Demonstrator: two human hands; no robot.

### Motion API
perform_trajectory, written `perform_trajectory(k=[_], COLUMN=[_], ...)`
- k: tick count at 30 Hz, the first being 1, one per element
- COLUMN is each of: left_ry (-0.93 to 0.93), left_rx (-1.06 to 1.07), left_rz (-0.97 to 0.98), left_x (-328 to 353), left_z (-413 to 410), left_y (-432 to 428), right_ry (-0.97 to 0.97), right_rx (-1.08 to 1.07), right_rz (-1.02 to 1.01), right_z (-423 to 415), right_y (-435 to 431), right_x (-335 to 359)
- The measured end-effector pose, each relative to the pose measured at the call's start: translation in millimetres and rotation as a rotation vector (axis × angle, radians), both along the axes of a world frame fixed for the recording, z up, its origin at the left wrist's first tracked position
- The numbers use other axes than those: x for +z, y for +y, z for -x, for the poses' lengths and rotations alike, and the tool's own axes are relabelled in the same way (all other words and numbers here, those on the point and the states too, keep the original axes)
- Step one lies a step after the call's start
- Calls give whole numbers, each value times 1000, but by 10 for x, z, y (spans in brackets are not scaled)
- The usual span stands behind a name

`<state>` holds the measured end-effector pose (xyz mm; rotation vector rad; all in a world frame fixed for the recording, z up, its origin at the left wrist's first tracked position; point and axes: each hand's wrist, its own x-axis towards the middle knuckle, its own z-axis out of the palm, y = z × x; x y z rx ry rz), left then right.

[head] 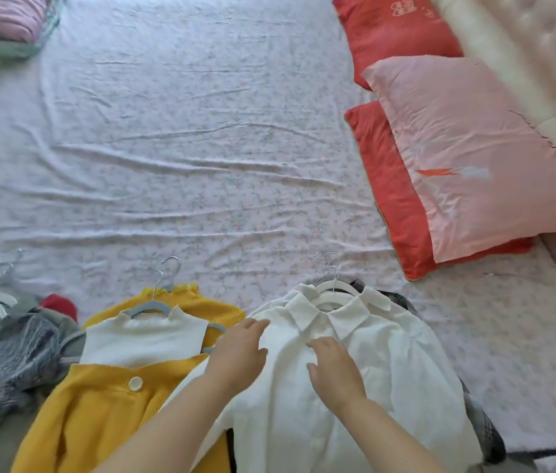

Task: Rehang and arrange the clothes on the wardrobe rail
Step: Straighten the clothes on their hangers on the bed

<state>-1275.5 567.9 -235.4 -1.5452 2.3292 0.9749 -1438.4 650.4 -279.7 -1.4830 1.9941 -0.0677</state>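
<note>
A white collared shirt [389, 363] lies on a white hanger [333, 286] at the near edge of the bed. My left hand [239, 356] rests flat on its left shoulder, fingers straight. My right hand [334, 367] lies on the shirt front just below the collar, fingers relaxed. To the left lies a yellow cardigan [106, 401] with a white top [143, 339] on grey hangers [148, 307]. Further left is a grey striped garment [7, 356] on a hanger. A dark garment [484, 428] sticks out from under the white shirt on the right.
The bed sheet [184, 148] is pale, flowered and creased. Red pillows [389, 32] and a pink pillow [467, 155] lie at the right by a padded headboard [542, 46]. Folded pink and green bedding [0, 29] sits at the far left corner.
</note>
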Motion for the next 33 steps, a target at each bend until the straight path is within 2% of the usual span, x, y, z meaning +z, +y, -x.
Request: perform_trajectory(k=[6,11,20,26,33], left_ry=[-43,-84,-108,-152,-162], left_rx=[146,257,500,686,899], left_rz=[62,134,194,225,225], left_x=[295,505,810,957,1089], left_z=[-820,-1842,-4032,-5482,-6631], left_y=[206,526,1313,1929,2341], right_ry=[-3,-3,17,20,2], right_rx=[151,284,481,663,854], right_rz=[62,134,190,150,158], right_z=[-599,-1433,-3604,-5069,-6297], right_y=[-5,9,294,566,562], right_x=[384,719,1054,1149,1208])
